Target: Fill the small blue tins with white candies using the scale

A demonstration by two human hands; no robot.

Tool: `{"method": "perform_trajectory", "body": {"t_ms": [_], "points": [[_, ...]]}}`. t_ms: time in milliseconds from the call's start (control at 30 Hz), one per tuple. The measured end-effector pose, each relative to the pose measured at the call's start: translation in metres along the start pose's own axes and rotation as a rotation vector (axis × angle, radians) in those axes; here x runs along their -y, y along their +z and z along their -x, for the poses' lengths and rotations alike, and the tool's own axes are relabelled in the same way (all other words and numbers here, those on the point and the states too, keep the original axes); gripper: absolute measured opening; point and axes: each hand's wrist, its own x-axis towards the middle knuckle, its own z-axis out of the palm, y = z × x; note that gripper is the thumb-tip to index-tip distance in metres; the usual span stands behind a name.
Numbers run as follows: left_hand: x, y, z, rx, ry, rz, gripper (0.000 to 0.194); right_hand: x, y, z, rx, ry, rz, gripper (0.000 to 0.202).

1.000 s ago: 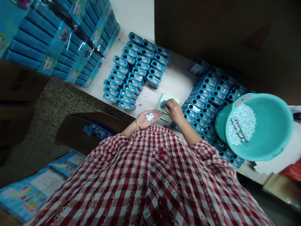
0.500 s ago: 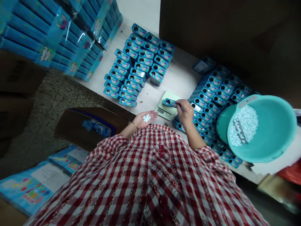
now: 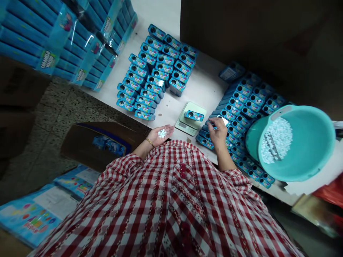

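Observation:
A blue tin stands on the pale green scale, untouched by either hand. My left hand lies palm up, fingers stretched out, with a small heap of white candies on it. Just right of the scale is my right hand, its fingers bent and apart over the edge of the right group of blue tins; I see nothing held in it. Several more blue tins stand in rows left of the scale, each with a round hole in its top.
At the right, a turquoise tub holds white candies and a dark scoop. Wrapped blue packs are stacked at the upper left. An open cardboard box and flat printed blue packs lie at the lower left.
My right hand has let go of the tin on the scale and moved right, over the neighbouring tins. My left hand still holds the candies, slightly further left.

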Motion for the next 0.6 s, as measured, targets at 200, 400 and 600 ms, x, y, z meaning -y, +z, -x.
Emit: {"method": "perform_trajectory", "body": {"t_ms": [200, 400, 600], "points": [[0.000, 0.009, 0.001, 0.023, -0.020, -0.008, 0.031, 0.012, 0.009, -0.005, 0.102, -0.069, 0.194, 0.024], [0.000, 0.016, -0.001, 0.092, -0.041, -0.006, 0.031, 0.035, 0.029, -0.023, 0.224, -0.124, 0.333, 0.028], [0.002, 0.019, -0.005, 0.161, -0.058, 0.025, 0.036, 0.048, 0.030, -0.027, 0.224, -0.181, 0.232, 0.029]]}}
